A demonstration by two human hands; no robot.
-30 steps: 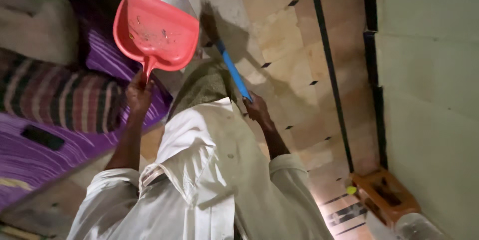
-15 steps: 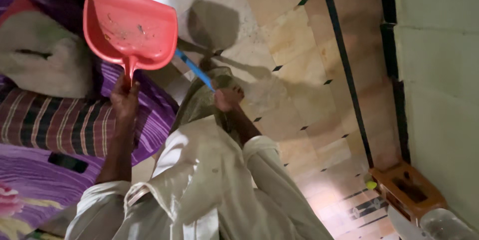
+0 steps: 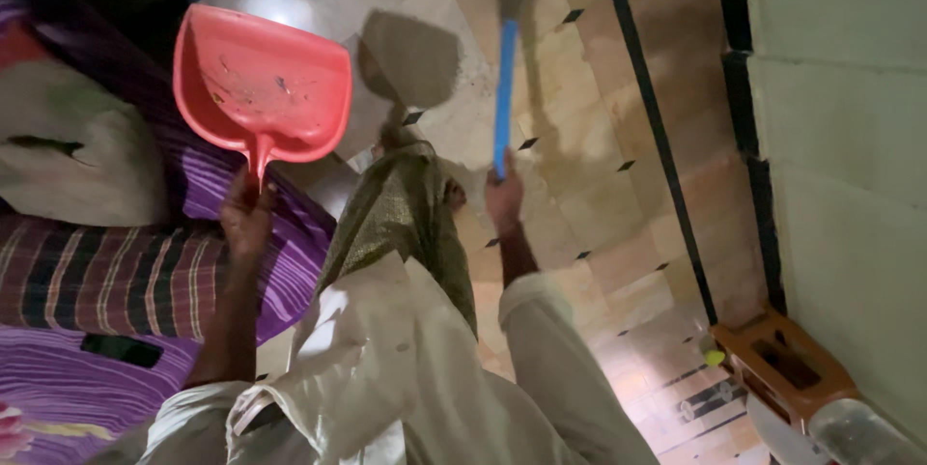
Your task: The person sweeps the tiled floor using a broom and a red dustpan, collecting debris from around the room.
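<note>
A purple striped bed (image 3: 290, 262) crowds the left, the wall (image 3: 850, 185) closes the right, and tiled floor (image 3: 570, 117) lies open between. The left hand (image 3: 246, 219) grips a red dustpan (image 3: 263, 84) above the bed's edge; the right hand (image 3: 503, 197) clasps a blue broom handle (image 3: 504, 93) over the floor.

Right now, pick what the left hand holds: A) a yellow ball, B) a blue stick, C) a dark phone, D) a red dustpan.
D: the left hand grips the handle of the red dustpan, raised over the floor, while the right hand holds the blue stick.
</note>
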